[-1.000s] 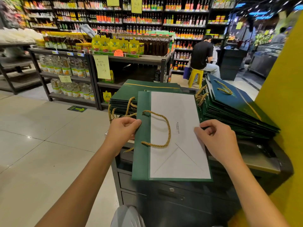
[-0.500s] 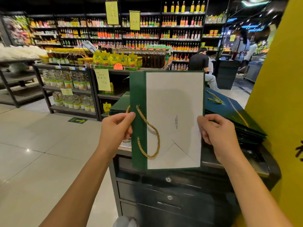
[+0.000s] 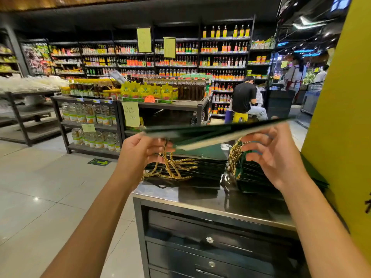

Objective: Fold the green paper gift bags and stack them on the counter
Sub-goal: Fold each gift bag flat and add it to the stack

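Green bag [image 3: 220,130] flat; L grip [image 3: 144,151] pinches it, R grip [image 3: 275,157] fingers spread beneath.

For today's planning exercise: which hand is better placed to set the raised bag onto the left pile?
Left. The left hand grips the bag close over the left pile; the right hand, fingers spread, sits over the right pile.
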A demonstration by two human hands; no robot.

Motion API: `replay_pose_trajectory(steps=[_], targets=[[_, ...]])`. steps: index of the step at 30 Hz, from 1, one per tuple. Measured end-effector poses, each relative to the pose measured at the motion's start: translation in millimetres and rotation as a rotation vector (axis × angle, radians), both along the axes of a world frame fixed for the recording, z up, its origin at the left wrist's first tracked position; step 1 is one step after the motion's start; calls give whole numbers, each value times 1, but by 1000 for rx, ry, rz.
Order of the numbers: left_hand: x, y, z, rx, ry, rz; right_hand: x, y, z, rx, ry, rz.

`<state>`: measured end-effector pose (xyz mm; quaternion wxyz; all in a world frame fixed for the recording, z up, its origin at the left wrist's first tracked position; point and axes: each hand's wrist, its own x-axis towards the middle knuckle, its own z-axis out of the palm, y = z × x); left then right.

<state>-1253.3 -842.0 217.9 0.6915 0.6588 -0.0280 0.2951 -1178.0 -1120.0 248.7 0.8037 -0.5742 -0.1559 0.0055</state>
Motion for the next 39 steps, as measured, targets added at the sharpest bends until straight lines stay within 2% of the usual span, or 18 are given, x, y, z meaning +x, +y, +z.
replay_pose_trajectory(steps=[3,5,8,12,16,20,25,27,29,31,33,39], targets=[[8,13,-19,22,114,16,2,1,-12,-158,111,-16],[11,15,-31,-7,162,12,6,0,-28,-276,99,-19],[16,10,-43,-85,214,44,13,1,-54,-375,-9,-75],[28,10,-62,-79,338,78,23,5,-84,-531,-112,-160],[37,10,-82,-16,430,39,27,6,-106,-777,-261,-250],[39,9,-93,75,411,45,24,8,-113,-962,-365,-310],[40,9,-98,140,371,75,15,20,-114,-1291,-516,-542],[40,10,-100,144,370,75,10,33,-112,-1275,-602,-564],[40,11,-102,152,370,76,9,53,-110,-1162,-650,-456],[39,11,-103,160,369,78,11,77,-105,-1001,-626,-301],[37,10,-103,184,366,72,12,102,-101,-933,-593,-221],[33,15,-100,219,363,-1,16,150,-99,-1082,-624,-295]])
